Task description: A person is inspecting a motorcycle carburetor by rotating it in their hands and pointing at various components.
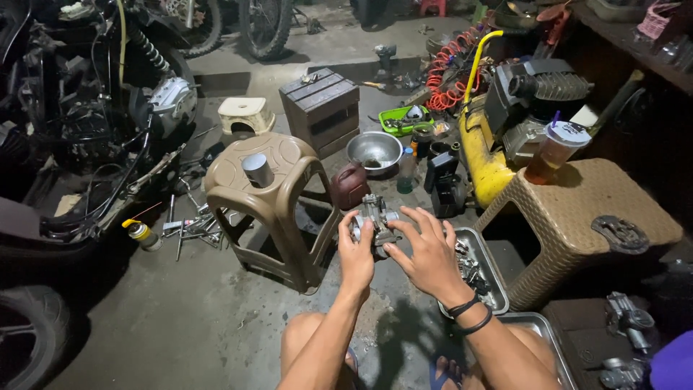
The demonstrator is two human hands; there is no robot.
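Now, both hands: they hold one small metal engine part [377,220] up in the air above the floor [180,318], between the brown stool and the metal tray.
Left hand [356,254]: its fingers are curled around the left side of the engine part and the thumb is pressed on top.
Right hand [427,253]: its fingers are spread wide, and only the fingertips touch the right side of the engine part. Two dark bands sit on the wrist.
Brown stool [271,195]: it stands on the floor just left of the hands, and a small grey metal cup shape [258,170] stands on the middle of its seat.
Metal tray [485,267]: it lies on the floor just right of the hands, full of small metal bits.
Woven stool [585,209]: it stands right of the tray. A drink cup with a lid [554,150] stands at its back left corner, and a flat dark metal piece [621,234] lies near its right edge.
Silver bowl [374,152]: it sits on the floor behind the hands, near a dark red can [349,185].
Yellow tank [482,155]: it lies behind the woven stool, with a motor on top.
Motorbike [79,123]: it stands at the left, well apart from the hands.
Spray can [142,235]: it lies on the floor by the motorbike, next to some tools.
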